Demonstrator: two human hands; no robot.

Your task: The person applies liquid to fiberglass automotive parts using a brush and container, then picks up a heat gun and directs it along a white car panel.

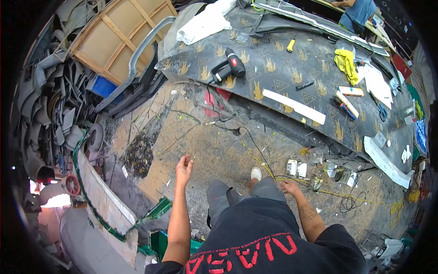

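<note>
My left hand (184, 165) is held out over the littered floor, its fingers loosely bent and apart with nothing in them. Beside my right thigh hangs my right hand (288, 186), fingers loosely curled but apart, and I see no object in it. Both hands are away from the work table (255, 75). On its dark patterned top lie a black and red heat gun (235, 64) with a trailing cord, a long white strip (294, 106), a black marker (305, 85) and a yellow utility knife (290, 45).
Yellow gloves (346, 66), scissors (381, 111) and a white cloth (205, 23) lie on the table. Cables (273, 176) and litter cover the floor. Scrap panels (68, 114) pile up left, near a green-edged panel (107, 196). Another person (357, 14) stands at the far right.
</note>
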